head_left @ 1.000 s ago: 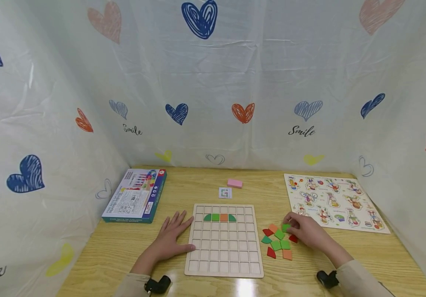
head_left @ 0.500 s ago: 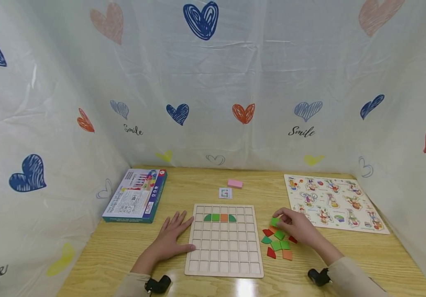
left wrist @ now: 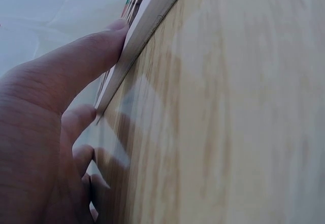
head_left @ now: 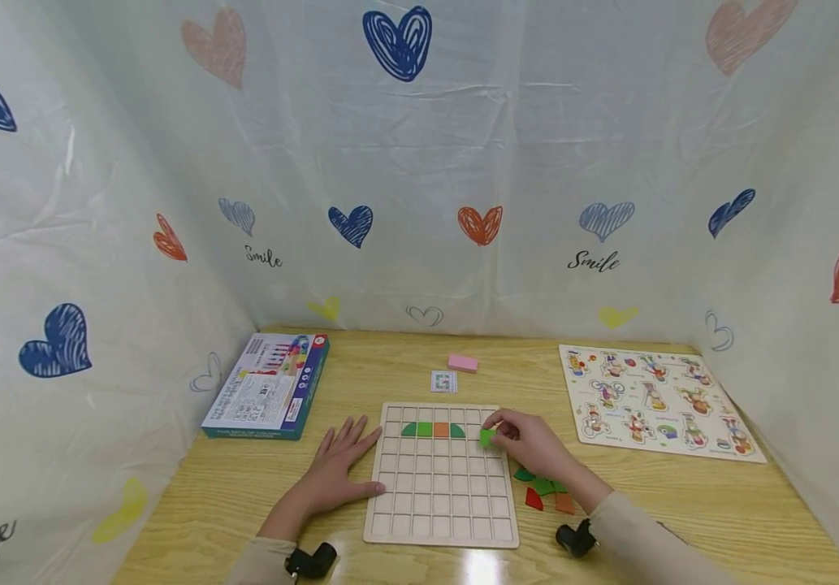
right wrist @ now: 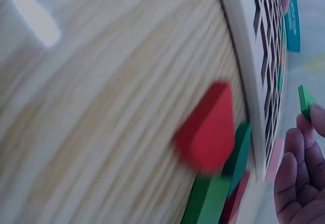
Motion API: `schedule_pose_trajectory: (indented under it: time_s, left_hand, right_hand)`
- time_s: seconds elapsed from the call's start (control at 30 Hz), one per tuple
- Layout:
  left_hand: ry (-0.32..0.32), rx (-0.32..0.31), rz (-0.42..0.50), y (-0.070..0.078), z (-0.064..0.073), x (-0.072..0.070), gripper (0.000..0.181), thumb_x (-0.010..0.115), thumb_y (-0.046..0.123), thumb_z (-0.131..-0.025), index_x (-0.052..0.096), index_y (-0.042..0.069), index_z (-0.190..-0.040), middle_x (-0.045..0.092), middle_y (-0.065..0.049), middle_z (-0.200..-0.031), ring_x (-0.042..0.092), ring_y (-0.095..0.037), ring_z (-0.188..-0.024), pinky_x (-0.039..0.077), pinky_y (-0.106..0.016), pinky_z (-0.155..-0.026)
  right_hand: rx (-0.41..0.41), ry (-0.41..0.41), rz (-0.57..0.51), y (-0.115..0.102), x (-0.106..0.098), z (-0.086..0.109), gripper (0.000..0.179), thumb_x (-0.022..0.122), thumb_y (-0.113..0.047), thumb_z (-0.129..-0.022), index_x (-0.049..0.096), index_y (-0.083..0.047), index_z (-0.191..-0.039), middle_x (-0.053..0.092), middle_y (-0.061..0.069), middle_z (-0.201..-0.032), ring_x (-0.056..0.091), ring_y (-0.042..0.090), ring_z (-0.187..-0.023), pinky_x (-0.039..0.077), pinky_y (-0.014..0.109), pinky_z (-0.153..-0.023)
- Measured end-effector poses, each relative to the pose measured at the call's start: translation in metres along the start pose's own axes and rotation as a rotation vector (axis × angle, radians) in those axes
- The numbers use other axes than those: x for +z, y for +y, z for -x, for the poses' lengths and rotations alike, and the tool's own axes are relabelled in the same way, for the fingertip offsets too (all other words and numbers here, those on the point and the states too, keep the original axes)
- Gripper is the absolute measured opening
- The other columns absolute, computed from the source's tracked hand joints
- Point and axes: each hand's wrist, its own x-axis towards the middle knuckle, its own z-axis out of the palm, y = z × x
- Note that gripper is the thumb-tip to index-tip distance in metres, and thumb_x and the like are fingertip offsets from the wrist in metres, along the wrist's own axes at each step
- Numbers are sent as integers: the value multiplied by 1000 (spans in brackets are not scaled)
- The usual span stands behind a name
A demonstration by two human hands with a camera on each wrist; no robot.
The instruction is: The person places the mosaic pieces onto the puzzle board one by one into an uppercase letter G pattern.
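Note:
A wooden grid board (head_left: 441, 509) lies in the middle of the table. In one of its upper rows sit a dark green quarter-round piece (head_left: 409, 430), a light green square tile (head_left: 425, 429), an orange square tile (head_left: 442, 429) and another dark green quarter-round piece (head_left: 457, 430). My right hand (head_left: 536, 447) pinches a light green tile (head_left: 487, 438) over the board's upper right part; the right wrist view shows this green tile (right wrist: 305, 102) at the fingertips. My left hand (head_left: 339, 471) lies spread on the table, its thumb (left wrist: 96, 46) and a fingertip touching the board's left edge.
Right of the board lie loose pieces, partly hidden under my right arm, including a red quarter-round piece (head_left: 534, 499) and an orange tile (head_left: 564, 503). Behind the board are a small pattern card (head_left: 444, 381) and a pink block (head_left: 463, 363). A box (head_left: 265, 386) stands left, a picture board (head_left: 653, 398) right.
My right hand has lifted a light green tile from the loose pieces and carried it left over the board. My left hand has stayed in place.

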Motion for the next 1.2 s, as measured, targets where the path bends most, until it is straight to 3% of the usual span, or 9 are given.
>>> schedule_pose_trajectory:
  time_s: [0.47,0.9,1.2]
  left_hand:
    - [7,-1,-9,-3,-1,2,92,71,63,-86,35,22,-160,14,-13,-169,2,-37,-156,-5,-57,-123]
    - [11,4,7,-1,1,0,90,72,60,-86,37,21,-160,15,-14,-169,3,-38,-156,-5,-58,-123]
    - [8,4,11,0,1,-1,90,72,60,-87,37,20,-159,16,-14,-169,3,-38,-156,-5,-58,-123]
  right_hand:
    - [-96,-43,-12,-36,46,-38,11,69,-11,-97,72,-17,-106,64,-11,-81,56,4,-71,49,25,-67]
    - [-54,-109,-8,-67,78,-58,11,69,-11,-95,69,-18,-104,61,-10,-75,50,3,-58,45,22,-54]
    - [-26,-126,84,-70,89,-61,11,72,-12,-94,70,-19,-103,59,-12,-74,52,4,-59,45,23,-56]
